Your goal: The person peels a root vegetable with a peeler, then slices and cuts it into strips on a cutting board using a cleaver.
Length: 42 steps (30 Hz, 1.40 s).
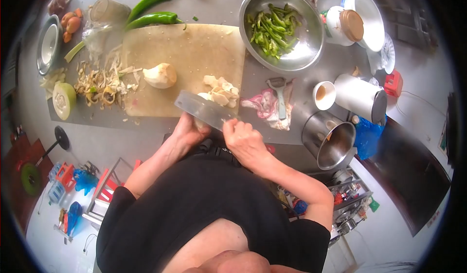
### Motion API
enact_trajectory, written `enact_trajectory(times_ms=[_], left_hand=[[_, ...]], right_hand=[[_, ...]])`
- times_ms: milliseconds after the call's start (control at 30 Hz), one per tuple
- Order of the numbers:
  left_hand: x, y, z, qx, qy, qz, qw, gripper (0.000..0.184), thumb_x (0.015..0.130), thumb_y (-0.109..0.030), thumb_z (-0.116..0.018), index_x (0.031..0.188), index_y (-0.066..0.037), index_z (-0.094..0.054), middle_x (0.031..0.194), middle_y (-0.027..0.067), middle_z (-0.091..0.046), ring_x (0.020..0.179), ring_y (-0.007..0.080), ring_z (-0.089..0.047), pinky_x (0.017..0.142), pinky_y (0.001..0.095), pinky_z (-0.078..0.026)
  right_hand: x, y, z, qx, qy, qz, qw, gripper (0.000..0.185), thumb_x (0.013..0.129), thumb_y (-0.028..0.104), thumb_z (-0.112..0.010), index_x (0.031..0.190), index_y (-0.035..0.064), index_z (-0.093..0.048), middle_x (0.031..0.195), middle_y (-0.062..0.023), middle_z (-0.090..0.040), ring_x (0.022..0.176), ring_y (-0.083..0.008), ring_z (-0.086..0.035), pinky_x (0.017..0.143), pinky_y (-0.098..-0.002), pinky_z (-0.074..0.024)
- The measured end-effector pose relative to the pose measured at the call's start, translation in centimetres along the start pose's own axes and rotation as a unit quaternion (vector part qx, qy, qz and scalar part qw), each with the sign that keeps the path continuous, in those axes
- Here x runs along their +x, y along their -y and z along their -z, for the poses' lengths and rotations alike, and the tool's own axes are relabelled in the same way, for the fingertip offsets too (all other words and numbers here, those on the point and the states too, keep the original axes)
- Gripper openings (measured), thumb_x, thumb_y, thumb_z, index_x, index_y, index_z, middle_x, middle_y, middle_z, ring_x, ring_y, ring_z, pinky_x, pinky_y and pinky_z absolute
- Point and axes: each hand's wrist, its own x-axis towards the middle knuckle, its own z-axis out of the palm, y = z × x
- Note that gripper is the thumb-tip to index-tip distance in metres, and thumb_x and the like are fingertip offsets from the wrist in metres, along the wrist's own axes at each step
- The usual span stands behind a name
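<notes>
A broad cleaver is held by its handle in my right hand, its blade slanting across the near edge of the cutting board. Below the blade, my left hand is closed round a small pale piece, mostly hidden by fingers and blade. Pale slices lie in a pile on the board just beyond the cleaver. A peeled, pale round vegetable rests on the board's left part. Peelings are heaped over its left edge.
Two green peppers lie behind the board. A steel bowl holds cut green pepper. A peeler rests on a crumpled cloth or wrapper. At right stand a steel pot, a cup and a white jug.
</notes>
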Motion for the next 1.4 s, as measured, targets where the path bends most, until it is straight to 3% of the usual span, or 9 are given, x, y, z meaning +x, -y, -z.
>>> enact_trajectory(times_ms=[333, 467, 667, 833, 1133, 1267, 1333, 1367, 1400], left_hand=[[-1.1, -1.7, -0.5, -0.03, -0.004, 0.102, 0.994, 0.068, 0.096, -0.073, -0.049, 0.118, -0.009, -0.057, 0.086, 0.0135, -0.06, 0.054, 0.0158, -0.049, 0.04, 0.0244, -0.031], [1.1, -3.0, 2.4, 0.057, 0.087, 0.057, 0.993, 0.064, 0.094, -0.07, -0.052, 0.113, -0.008, -0.057, 0.082, 0.014, -0.059, 0.043, 0.0127, -0.042, 0.034, 0.0234, -0.028], [1.6, -3.3, 4.3, 0.047, 0.099, 0.068, 0.992, 0.067, 0.095, -0.074, -0.045, 0.111, -0.011, -0.062, 0.076, 0.015, -0.061, 0.04, 0.0144, -0.042, 0.033, 0.0243, -0.03], [2.1, -3.6, 5.3, 0.004, 0.146, 0.102, 0.984, 0.069, 0.094, -0.075, -0.046, 0.115, -0.011, -0.061, 0.076, 0.0167, -0.061, 0.04, 0.0153, -0.043, 0.033, 0.0238, -0.033], [0.0, -2.5, 3.6, 0.124, 0.12, 0.048, 0.984, 0.07, 0.095, -0.075, -0.046, 0.11, -0.008, -0.061, 0.074, 0.0153, -0.061, 0.039, 0.0136, -0.042, 0.033, 0.0228, -0.03], [-0.9, -3.9, 3.6, 0.366, 0.029, -0.111, 0.924, 0.064, 0.096, -0.068, -0.055, 0.118, -0.009, -0.062, 0.084, 0.0106, -0.066, 0.051, 0.0133, -0.053, 0.043, 0.0231, -0.037], [-1.4, -4.3, 2.8, 0.621, -0.037, -0.326, 0.711, 0.062, 0.093, -0.057, -0.067, 0.126, -0.005, -0.061, 0.097, 0.012, -0.069, 0.072, 0.0183, -0.064, 0.059, 0.0311, -0.05], [-3.5, -4.1, 1.6, 0.658, -0.092, -0.298, 0.685, 0.065, 0.087, -0.048, -0.075, 0.126, 0.001, -0.059, 0.119, 0.0204, -0.069, 0.115, 0.0339, -0.065, 0.099, 0.0429, -0.049], [-3.8, -4.1, 1.4, 0.656, -0.094, -0.296, 0.688, 0.065, 0.087, -0.048, -0.075, 0.126, 0.001, -0.059, 0.119, 0.0204, -0.069, 0.115, 0.0339, -0.065, 0.099, 0.0429, -0.049]], right_hand=[[3.8, -0.5, -4.5, 0.288, -0.003, -0.088, 0.954, 0.018, 0.086, 0.007, -0.061, 0.097, 0.0008, -0.049, 0.07, -0.0191, -0.065, 0.065, -0.0385, -0.07, 0.053, -0.0492, -0.0544], [5.2, -0.9, -3.6, 0.383, 0.025, -0.156, 0.91, 0.017, 0.092, 0.009, -0.058, 0.1, -0.0003, -0.047, 0.074, -0.0232, -0.066, 0.067, -0.0438, -0.068, 0.055, -0.0542, -0.0511], [3.8, 0.2, -3.8, 0.26, -0.051, -0.031, 0.964, 0.017, 0.081, 0.004, -0.062, 0.093, 0.0013, -0.051, 0.066, -0.0172, -0.064, 0.06, -0.0348, -0.07, 0.052, -0.0446, -0.0559], [1.0, 1.1, -2.7, 0.218, 0.005, -0.041, 0.975, 0.018, 0.079, 0.005, -0.065, 0.091, 0.0012, -0.052, 0.069, -0.0166, -0.064, 0.062, -0.0333, -0.07, 0.052, -0.0422, -0.0569], [5.1, 0.2, -2.3, 0.286, -0.073, -0.115, 0.948, 0.013, 0.09, 0.006, -0.058, 0.101, 0.0026, -0.053, 0.073, -0.017, -0.065, 0.064, -0.0369, -0.068, 0.053, -0.0474, -0.0524], [2.4, -2.5, -0.5, 0.267, -0.103, -0.114, 0.951, 0.009, 0.092, 0.007, -0.061, 0.093, 0.0055, -0.052, 0.067, -0.0108, -0.062, 0.06, -0.0299, -0.069, 0.051, -0.0421, -0.0531], [0.7, -3.2, -0.3, 0.248, -0.073, -0.105, 0.96, 0.009, 0.092, 0.007, -0.061, 0.092, 0.006, -0.052, 0.067, -0.0101, -0.062, 0.06, -0.029, -0.068, 0.05, -0.0416, -0.0529], [0.0, -3.1, -0.4, 0.23, -0.043, -0.099, 0.967, 0.009, 0.093, 0.007, -0.061, 0.091, 0.0064, -0.052, 0.067, -0.0093, -0.061, 0.06, -0.0281, -0.068, 0.05, -0.041, -0.0528], [-0.5, -2.7, -0.4, 0.231, -0.039, -0.097, 0.967, 0.009, 0.093, 0.007, -0.061, 0.091, 0.0064, -0.052, 0.067, -0.0093, -0.061, 0.06, -0.0281, -0.068, 0.05, -0.041, -0.0528]])
